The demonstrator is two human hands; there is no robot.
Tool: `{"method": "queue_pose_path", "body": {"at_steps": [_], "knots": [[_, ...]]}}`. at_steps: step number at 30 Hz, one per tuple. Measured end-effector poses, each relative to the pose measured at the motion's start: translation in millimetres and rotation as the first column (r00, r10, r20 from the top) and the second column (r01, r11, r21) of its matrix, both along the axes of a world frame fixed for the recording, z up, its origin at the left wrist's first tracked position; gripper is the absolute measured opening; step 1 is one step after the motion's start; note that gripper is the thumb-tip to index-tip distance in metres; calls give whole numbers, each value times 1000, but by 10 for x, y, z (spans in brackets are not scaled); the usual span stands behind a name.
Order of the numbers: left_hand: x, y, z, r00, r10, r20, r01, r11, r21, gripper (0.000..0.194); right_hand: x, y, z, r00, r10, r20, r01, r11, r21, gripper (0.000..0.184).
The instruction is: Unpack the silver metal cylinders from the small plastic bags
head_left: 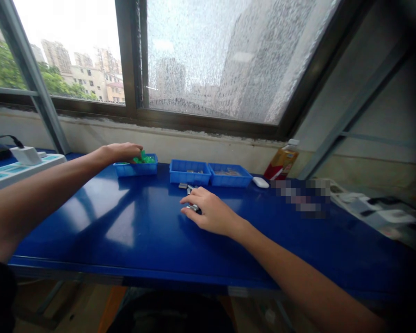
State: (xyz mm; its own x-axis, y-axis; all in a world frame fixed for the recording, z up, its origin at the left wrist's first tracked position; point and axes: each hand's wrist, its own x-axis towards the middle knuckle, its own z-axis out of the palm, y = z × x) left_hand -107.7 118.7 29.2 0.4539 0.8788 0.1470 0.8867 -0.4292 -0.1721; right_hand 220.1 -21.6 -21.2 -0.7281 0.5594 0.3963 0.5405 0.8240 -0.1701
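Observation:
My left hand [126, 151] reaches over the rim of the left blue bin [136, 171]. Its fingers are closed at a small green translucent piece [143, 154], which stands above the other green pieces [148, 159] there. Low over the tabletop, my right hand [208, 209] has its fingers curled and its thumb below. A small silver and black metal piece [194, 209] shows between thumb and fingers, partly hidden. Just beyond those fingers, small metal parts [183, 186] lie on the table.
Two blue bins [190, 178] with small parts stand side by side at the back of the blue table [152, 245]. Right of them are a white rounded object [261, 182] and a bottle [282, 162]. Power strips [27, 169] lie at both sides, below a window.

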Motion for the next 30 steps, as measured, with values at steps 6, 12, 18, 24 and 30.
{"method": "queue_pose_path", "body": {"at_steps": [6,12,18,24,30], "knots": [[-17,31,-41,997,-51,-52,50,998,-28,32,16,11,-11,1000,0,4,0,1000,-3,23],[-45,-7,-78,994,69,84,-78,992,101,45,17,11,1,1000,-12,12,12,1000,-14,23],[-60,-145,-178,926,216,308,-281,942,185,47,13,12,3,1000,-6,11,7,1000,-26,23],[-92,-150,-243,913,181,367,-263,946,188,46,13,15,-3,1000,-7,15,8,999,-37,23],[-87,-128,-330,934,64,350,-169,946,277,42,9,12,5,999,-7,37,9,999,-40,23]]}}
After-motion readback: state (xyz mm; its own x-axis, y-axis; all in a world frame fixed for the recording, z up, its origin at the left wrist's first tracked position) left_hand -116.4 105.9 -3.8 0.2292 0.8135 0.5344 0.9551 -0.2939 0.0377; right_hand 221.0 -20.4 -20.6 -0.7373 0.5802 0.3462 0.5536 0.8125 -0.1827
